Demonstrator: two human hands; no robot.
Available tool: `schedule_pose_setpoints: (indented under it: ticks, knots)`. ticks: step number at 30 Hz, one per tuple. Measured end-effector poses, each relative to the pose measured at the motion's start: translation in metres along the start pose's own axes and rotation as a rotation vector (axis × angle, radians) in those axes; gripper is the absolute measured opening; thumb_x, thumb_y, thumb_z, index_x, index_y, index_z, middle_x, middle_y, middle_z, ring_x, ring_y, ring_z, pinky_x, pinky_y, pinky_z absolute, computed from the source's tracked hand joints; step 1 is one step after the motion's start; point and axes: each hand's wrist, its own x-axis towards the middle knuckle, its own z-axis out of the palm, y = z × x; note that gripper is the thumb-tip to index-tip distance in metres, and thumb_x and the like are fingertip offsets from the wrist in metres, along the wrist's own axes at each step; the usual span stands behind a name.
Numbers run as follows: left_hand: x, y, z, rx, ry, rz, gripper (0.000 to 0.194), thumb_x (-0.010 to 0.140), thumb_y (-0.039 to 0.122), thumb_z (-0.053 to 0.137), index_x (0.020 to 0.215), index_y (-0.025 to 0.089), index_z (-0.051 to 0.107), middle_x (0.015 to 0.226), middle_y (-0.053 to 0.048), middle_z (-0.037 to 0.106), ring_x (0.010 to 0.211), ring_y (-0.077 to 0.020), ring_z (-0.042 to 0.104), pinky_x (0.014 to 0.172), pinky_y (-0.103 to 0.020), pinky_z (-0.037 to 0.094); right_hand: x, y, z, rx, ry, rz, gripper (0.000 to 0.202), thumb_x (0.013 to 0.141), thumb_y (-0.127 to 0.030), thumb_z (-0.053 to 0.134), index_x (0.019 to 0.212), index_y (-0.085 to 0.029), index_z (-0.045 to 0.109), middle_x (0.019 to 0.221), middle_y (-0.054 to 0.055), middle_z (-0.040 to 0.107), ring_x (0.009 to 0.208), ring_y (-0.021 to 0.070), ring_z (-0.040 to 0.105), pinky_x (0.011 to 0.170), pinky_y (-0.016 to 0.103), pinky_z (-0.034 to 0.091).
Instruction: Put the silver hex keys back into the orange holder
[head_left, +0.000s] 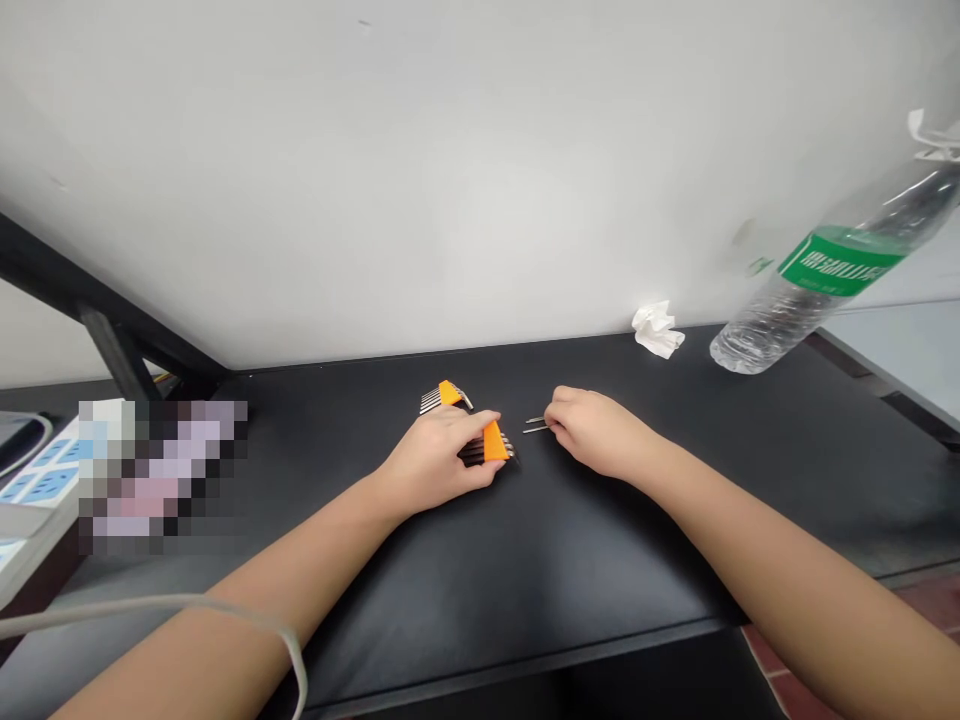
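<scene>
Sitting between left fingers (483,476): nearer orange holder (493,442) (rods (510,446) protruding).

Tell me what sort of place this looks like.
Probably an indoor desk or workbench, though office, workshop or home is unclear: a black tabletop stands against a pale wall, with a multi-socket power strip at the left.

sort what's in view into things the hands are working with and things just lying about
Apparently in use:
- orange hex key holder, gripped by the left hand
- slim metal piece, pinched by the right hand
- orange piece just beyond the left hand, possibly a second holder

Apparently lying about:
- green-labelled plastic bottle
- crumpled tissue
- power strip
- pixelated item, unidentifiable
</scene>
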Motion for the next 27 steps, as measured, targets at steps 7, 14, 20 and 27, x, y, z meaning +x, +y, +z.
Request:
schedule_pose_setpoints:
  ticks: [7, 14, 20, 27]
  knots:
    - [0.0, 0.0, -0.001, 0.011, -0.031, -0.024, 0.047, 0.084, 0.034, 0.071, 0.128, 0.019, 0.064, 0.083, -0.002, 0.067, 0.077, -0.0186, 0.066, 0.074, -0.031, 0.055, -0.003, -0.01, -0.006, 0.007, -0.067, 0.105, 0.012, 0.083, -0.011, 0.057, 0.074, -0.019, 0.056, 0.086, 0.004, 0.062, 0.065, 0.0136, 0.051, 0.058, 0.028, 0.033]
    - [0.001, 0.002, -0.002, 0.02, 0.013, 0.039, 0.046, 0.083, 0.032, 0.072, 0.125, 0.017, 0.064, 0.082, -0.002, 0.068, 0.075, -0.0185, 0.065, 0.074, -0.033, 0.055, -0.005, -0.024, -0.008, 0.235, 0.156, -0.078, 0.014, 0.087, -0.008, 0.053, 0.082, -0.02, 0.053, 0.078, -0.002, 0.058, 0.067, 0.0118, 0.049, 0.062, 0.025, 0.034]
    - [-0.001, 0.0, 0.001, -0.007, 0.06, 0.078, 0.046, 0.08, 0.031, 0.075, 0.123, 0.018, 0.065, 0.088, -0.004, 0.073, 0.079, -0.0201, 0.07, 0.078, -0.034, 0.058, -0.008, -0.025, -0.003, 0.236, 0.171, -0.185, 0.013, 0.095, -0.011, 0.051, 0.086, -0.02, 0.057, 0.083, 0.001, 0.057, 0.07, 0.0125, 0.051, 0.064, 0.026, 0.036]
    - [0.0, 0.0, 0.001, -0.047, 0.104, 0.129, 0.047, 0.079, 0.029, 0.077, 0.123, 0.018, 0.065, 0.1, -0.007, 0.076, 0.091, -0.0222, 0.074, 0.087, -0.036, 0.06, -0.01, -0.022, -0.005, 0.256, 0.17, -0.192, 0.016, 0.097, -0.011, 0.05, 0.088, -0.019, 0.06, 0.085, 0.002, 0.058, 0.072, 0.0135, 0.053, 0.066, 0.027, 0.039]
